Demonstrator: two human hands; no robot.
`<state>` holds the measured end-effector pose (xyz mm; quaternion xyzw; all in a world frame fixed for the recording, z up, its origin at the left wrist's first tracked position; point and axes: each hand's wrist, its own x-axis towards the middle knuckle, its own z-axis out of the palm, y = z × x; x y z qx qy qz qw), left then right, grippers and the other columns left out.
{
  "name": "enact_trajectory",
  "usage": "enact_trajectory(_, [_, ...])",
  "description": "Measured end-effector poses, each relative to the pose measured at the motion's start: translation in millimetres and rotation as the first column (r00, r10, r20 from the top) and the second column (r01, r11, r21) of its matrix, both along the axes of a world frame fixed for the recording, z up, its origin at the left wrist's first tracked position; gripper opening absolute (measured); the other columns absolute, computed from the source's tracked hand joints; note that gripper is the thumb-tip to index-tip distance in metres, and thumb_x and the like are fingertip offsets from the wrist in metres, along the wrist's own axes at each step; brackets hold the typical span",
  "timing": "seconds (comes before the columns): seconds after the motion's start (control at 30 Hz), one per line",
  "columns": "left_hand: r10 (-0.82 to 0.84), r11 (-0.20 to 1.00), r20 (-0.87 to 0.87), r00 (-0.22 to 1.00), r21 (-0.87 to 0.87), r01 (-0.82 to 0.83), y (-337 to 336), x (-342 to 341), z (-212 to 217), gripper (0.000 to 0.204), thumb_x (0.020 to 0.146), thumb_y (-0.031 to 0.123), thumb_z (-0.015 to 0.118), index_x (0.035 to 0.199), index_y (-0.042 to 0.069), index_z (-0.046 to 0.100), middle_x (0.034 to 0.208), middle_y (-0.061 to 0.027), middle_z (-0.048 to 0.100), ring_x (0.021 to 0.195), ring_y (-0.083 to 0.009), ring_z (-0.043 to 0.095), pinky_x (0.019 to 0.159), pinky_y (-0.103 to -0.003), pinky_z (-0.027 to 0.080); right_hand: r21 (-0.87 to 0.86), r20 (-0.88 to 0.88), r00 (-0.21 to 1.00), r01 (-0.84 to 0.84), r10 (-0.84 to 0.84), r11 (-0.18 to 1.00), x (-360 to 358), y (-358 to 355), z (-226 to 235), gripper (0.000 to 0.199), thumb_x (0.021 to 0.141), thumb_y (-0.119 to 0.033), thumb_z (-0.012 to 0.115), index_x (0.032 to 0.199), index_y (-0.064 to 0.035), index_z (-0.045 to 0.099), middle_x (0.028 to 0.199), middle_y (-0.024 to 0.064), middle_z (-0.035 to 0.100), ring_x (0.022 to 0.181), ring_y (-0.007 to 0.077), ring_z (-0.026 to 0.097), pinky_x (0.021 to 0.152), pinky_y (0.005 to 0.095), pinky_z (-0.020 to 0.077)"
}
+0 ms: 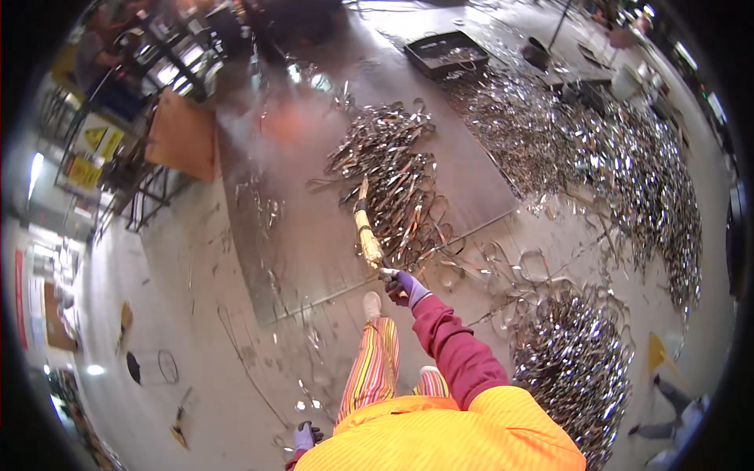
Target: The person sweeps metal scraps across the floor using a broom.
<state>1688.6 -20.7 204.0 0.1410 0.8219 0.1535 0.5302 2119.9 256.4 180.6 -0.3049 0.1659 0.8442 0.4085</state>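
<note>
A purple glove covers my right hand (404,288), which is closed round the near end of a straw hand broom (366,231). The broom's pale yellow bristles, tied with dark bands, point away from me. Its far tip lies against the left side of a heap of shiny metal strips and loops (397,169). That heap lies on a large smooth metal sheet (275,251) on the floor. My left hand (306,434), also gloved, hangs low by my left side; its fingers are apart, and I see nothing in it.
More metal scrap (577,365) is heaped to my right, and a wide spread (628,173) lies farther right. A dark tray (446,55) stands at the far side. Left are a brown board (182,135) and yellow warning signs (96,145). Another person (683,420) is at lower right.
</note>
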Motion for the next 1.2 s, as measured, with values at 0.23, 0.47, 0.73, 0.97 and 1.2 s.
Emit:
enact_trajectory(0.23, [-0.188,0.982,0.08,0.979,0.036,0.186,216.0,-7.0,10.3,0.024,0.076,0.021,0.041,0.092,0.004,0.045,0.062,-0.0125,0.052,0.042,-0.0207,0.05,0.038,-0.029,0.042,-0.179,0.275,0.885,0.431,-0.375,0.885,17.4,-48.9,38.7,0.013,0.072,-0.022,0.054,0.066,-0.013,0.046,0.044,-0.0081,0.033,0.034,0.003,0.032,0.03,0.0162,0.0232])
enact_trajectory(0.47, [-0.329,0.944,0.131,0.935,0.057,0.324,334.4,49.4,-13.1,0.025,0.077,0.02,0.041,0.095,0.005,0.046,0.065,-0.0114,0.052,0.043,-0.0195,0.051,0.039,-0.027,0.042,-0.492,0.416,0.894,0.377,-0.169,0.785,83.2,-206.1,86.3,0.03,0.069,-0.036,0.054,0.053,-0.0161,0.037,0.039,-0.0069,0.03,0.027,0.0041,0.025,0.026,0.0184,0.0185])
enact_trajectory(0.73, [-0.306,0.952,0.25,0.919,0.094,0.291,326.2,70.9,-19.5,0.024,0.077,0.017,0.04,0.096,0.004,0.046,0.064,-0.0116,0.052,0.043,-0.0185,0.051,0.036,-0.027,0.041,-0.537,0.252,0.768,0.617,-0.588,0.575,110.1,-202.9,98.1,0.017,0.071,-0.026,0.051,0.065,-0.0144,0.04,0.043,-0.0076,0.028,0.031,0.0018,0.024,0.028,0.0151,0.02])
enact_trajectory(0.97, [-0.245,0.967,0.182,0.952,-0.025,0.254,368.0,50.7,-28.2,0.023,0.077,0.017,0.04,0.093,0.002,0.047,0.063,-0.0127,0.052,0.044,-0.0206,0.052,0.037,-0.029,0.043,-0.314,0.422,0.895,0.291,-0.142,0.904,58.0,25.5,143.5,0.016,0.073,-0.027,0.05,0.066,-0.014,0.045,0.042,-0.0083,0.029,0.032,0.003,0.027,0.03,0.0179,0.02])
enact_trajectory(1.2, [-0.143,0.99,0.113,0.983,0.005,0.143,476.0,16.8,-29.1,0.025,0.079,0.019,0.037,0.097,0.003,0.043,0.065,-0.0138,0.052,0.044,-0.022,0.051,0.038,-0.031,0.044,0.097,0.375,0.922,0.068,-0.1,0.993,29.2,363.7,41.4,0.035,0.075,-0.032,0.047,0.046,-0.0152,0.038,0.035,-0.0042,0.035,0.026,0.0062,0.029,0.026,0.0208,0.0192])
